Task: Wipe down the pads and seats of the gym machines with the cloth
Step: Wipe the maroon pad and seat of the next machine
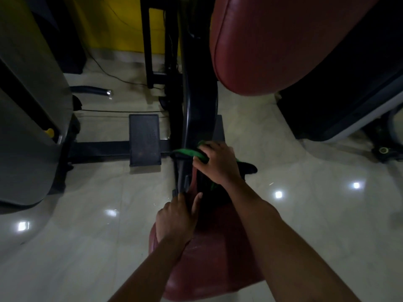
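A dark red seat [209, 253] of a gym machine lies below me at centre bottom. A large red back pad [272, 44] fills the upper right. My right hand [218, 163] presses a green and black cloth [187, 153] against the black frame post [196, 118] just beyond the seat's far end. My left hand [177, 216] rests on the seat's front left edge, fingers spread, touching the black bracket under the post. Part of the cloth is hidden under my right hand.
A black footplate [144, 139] sits on the glossy tiled floor [87, 214] left of the post. A grey machine shroud [28, 105] stands at the left. Another dark machine [349, 101] is at the right. Cables run along the floor by the yellow wall [122, 25].
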`<action>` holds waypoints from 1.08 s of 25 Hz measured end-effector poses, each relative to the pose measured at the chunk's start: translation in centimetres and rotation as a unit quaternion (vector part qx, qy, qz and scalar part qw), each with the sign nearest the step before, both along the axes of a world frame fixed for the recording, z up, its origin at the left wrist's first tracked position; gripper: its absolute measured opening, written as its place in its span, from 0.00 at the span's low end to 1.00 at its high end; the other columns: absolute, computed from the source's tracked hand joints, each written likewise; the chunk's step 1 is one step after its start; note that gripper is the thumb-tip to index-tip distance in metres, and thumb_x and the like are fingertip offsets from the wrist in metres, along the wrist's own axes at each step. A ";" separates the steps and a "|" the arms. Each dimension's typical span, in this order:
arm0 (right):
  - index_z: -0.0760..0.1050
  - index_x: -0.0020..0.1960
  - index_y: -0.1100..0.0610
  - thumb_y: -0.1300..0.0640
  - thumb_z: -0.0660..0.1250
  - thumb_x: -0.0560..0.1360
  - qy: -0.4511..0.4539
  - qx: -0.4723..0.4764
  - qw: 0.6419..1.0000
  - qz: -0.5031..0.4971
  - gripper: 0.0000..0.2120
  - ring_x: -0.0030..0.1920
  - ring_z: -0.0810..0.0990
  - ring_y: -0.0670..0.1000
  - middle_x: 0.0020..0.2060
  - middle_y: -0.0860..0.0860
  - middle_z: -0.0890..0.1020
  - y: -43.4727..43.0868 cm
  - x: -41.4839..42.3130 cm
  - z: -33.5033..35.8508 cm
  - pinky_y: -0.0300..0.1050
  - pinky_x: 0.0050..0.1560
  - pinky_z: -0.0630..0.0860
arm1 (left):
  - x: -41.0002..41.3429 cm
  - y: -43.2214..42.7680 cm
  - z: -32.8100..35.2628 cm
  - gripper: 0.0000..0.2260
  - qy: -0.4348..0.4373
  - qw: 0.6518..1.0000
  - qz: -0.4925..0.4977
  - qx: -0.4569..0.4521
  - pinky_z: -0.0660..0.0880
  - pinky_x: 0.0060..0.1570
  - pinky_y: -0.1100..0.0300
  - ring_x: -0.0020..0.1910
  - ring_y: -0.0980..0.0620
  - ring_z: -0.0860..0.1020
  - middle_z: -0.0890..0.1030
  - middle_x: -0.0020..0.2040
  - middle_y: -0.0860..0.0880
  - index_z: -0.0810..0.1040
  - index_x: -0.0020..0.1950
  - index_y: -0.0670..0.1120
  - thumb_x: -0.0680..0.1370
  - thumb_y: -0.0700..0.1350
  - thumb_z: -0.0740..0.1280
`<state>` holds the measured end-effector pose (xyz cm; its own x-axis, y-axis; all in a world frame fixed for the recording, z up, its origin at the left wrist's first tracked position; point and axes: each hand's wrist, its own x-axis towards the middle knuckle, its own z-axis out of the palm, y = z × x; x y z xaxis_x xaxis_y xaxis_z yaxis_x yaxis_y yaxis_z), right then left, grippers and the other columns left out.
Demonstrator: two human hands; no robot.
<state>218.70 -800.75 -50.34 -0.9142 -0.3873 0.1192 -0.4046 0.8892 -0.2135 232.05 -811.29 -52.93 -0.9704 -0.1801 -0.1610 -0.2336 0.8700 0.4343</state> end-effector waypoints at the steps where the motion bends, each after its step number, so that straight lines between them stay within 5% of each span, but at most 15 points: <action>1: 0.76 0.60 0.53 0.39 0.55 0.71 -0.044 -0.038 0.997 -0.054 0.26 0.56 0.75 0.59 0.55 0.53 0.79 0.8 0.2 0.0 0.51 0.53 0.71 | 0.0 0.0 -0.1 0.36 0.003 1.000 0.003 0.000 0.74 0.42 0.54 0.46 0.46 0.80 0.81 0.47 0.48 0.72 0.51 0.48 0.69 0.68 0.34; 3: 0.70 0.65 0.53 0.42 0.58 0.75 -0.102 -0.116 0.978 -0.142 0.23 0.55 0.76 0.60 0.55 0.56 0.79 2.6 1.6 0.0 0.50 0.52 0.73 | 0.0 -0.2 0.0 0.34 0.001 1.000 0.005 0.004 0.74 0.42 0.53 0.46 0.45 0.80 0.81 0.48 0.48 0.72 0.51 0.48 0.71 0.68 0.36; 6: 0.67 0.69 0.55 0.41 0.56 0.76 -0.030 -0.046 0.977 -0.207 0.27 0.56 0.77 0.61 0.59 0.59 0.78 3.6 7.0 -1.0 0.53 0.55 0.74 | -0.1 -0.2 0.1 0.30 -0.010 1.000 -0.003 0.001 0.73 0.43 0.53 0.47 0.45 0.80 0.81 0.49 0.48 0.71 0.52 0.48 0.74 0.66 0.39; 11: 0.66 0.69 0.51 0.42 0.57 0.74 0.038 0.017 0.989 -0.144 0.26 0.67 0.69 0.62 0.66 0.59 0.73 6.3 13.7 -2.0 0.59 0.65 0.68 | -0.2 -0.1 0.3 0.26 -0.017 1.000 -0.010 0.009 0.73 0.44 0.53 0.48 0.45 0.80 0.81 0.50 0.47 0.71 0.55 0.48 0.76 0.65 0.44; 17: 0.71 0.66 0.55 0.39 0.47 0.74 -0.009 0.009 0.968 -0.252 0.31 0.47 0.80 0.61 0.48 0.58 0.82 3.2 5.9 -1.4 0.53 0.48 0.73 | -0.1 -0.1 0.1 0.27 -0.012 1.000 -0.006 0.001 0.73 0.42 0.54 0.48 0.45 0.80 0.82 0.49 0.48 0.72 0.55 0.48 0.75 0.65 0.45; 21: 0.68 0.68 0.54 0.36 0.45 0.74 -0.037 -0.019 0.972 -0.232 0.32 0.50 0.79 0.61 0.53 0.58 0.81 3.0 4.3 -1.1 0.53 0.50 0.72 | -0.2 0.0 0.3 0.23 -0.019 1.000 -0.007 0.000 0.70 0.41 0.55 0.48 0.45 0.80 0.82 0.49 0.47 0.72 0.56 0.49 0.77 0.64 0.48; 27: 0.75 0.53 0.53 0.35 0.47 0.72 -0.032 0.026 0.978 -0.203 0.27 0.44 0.78 0.59 0.42 0.53 0.81 9.8 9.1 -1.3 0.49 0.43 0.68 | 0.1 0.3 1.0 0.25 -0.017 1.000 -0.007 0.004 0.69 0.42 0.54 0.47 0.42 0.80 0.82 0.49 0.45 0.72 0.56 0.47 0.77 0.64 0.48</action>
